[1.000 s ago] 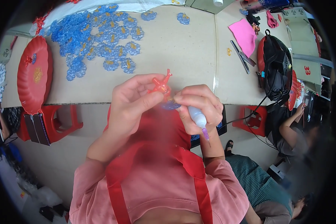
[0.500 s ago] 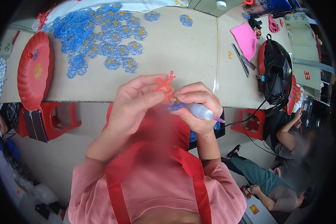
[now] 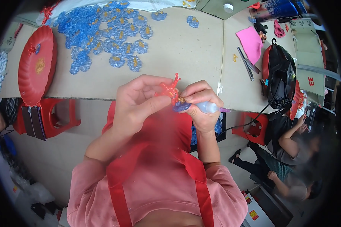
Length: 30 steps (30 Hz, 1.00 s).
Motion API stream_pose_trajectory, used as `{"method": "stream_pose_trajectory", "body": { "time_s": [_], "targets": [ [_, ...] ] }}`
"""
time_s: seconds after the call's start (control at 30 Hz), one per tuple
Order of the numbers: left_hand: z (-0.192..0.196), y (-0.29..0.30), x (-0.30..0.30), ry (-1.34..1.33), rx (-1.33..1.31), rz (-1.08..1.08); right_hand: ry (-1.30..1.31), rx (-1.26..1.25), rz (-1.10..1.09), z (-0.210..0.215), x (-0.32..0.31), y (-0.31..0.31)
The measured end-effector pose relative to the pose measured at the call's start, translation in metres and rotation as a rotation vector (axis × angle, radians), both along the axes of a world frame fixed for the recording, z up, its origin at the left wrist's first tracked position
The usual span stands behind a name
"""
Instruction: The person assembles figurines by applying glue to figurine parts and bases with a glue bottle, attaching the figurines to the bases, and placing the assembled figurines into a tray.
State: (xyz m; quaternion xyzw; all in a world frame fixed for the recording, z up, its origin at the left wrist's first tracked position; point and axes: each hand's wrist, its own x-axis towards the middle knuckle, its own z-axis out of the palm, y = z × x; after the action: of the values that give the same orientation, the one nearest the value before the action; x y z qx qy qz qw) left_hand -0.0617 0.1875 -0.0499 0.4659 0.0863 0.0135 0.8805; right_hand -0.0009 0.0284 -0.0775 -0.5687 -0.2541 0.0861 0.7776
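My left hand [image 3: 134, 100] pinches a small translucent red plastic figurine [image 3: 171, 90] with a thin upright part, between thumb and fingers. Close against it, my right hand [image 3: 205, 109] grips a blue plastic piece with a gold-coloured part [image 3: 182, 106] at its fingertips. A pale squeeze bottle with a purple tip [image 3: 209, 107] is tucked in the same hand, its tip pointing right. The red and blue pieces appear to touch, though fingers hide part of the contact. Both hands are just off the table's near edge.
Many blue flower-shaped pieces with gold centres [image 3: 117, 43] cover the table's far left. A red scalloped tray [image 3: 34, 81] stands at the left edge. To the right lie scissors [image 3: 248, 64], a pink cloth [image 3: 251, 43] and a black bag [image 3: 282, 73]. Co-workers sit at the right.
The squeeze bottle has tilted closer to level, and its tip has risen slightly. Both hands keep their hold on the pieces. The view has shifted a little.
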Motion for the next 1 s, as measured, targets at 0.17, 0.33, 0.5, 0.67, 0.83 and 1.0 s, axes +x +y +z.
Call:
{"method": "stream_pose_trajectory", "body": {
  "time_s": [0.17, 0.33, 0.5, 0.67, 0.83, 1.0],
  "targets": [
    [-0.0014, -0.0032, -0.0018, -0.016, 0.057, 0.02, -0.196, -0.081, -0.075, 0.002, -0.0005, -0.0001],
    [-0.0002, -0.0047, -0.0018, -0.014, 0.109, 0.027, -0.312, -0.16, -0.159, 0.0011, -0.0041, 0.0005],
    [-0.0013, -0.0061, -0.0019, -0.028, 0.031, 0.038, -0.404, -0.216, -0.175, 0.0067, -0.0013, 0.0006],
    [-0.0073, -0.0046, 0.0005, 0.021, -0.039, 0.02, -0.437, -0.255, -0.203, 0.0083, -0.0001, 0.004],
    [-0.0056, -0.0035, 0.0037, 0.106, -0.115, -0.025, -0.519, -0.278, -0.194, 0.0057, 0.0022, 0.0011],
    [-0.0042, -0.0032, 0.0058, 0.127, -0.108, -0.051, -0.549, -0.285, -0.157, 0.0063, 0.0051, -0.0002]
  ]
}}
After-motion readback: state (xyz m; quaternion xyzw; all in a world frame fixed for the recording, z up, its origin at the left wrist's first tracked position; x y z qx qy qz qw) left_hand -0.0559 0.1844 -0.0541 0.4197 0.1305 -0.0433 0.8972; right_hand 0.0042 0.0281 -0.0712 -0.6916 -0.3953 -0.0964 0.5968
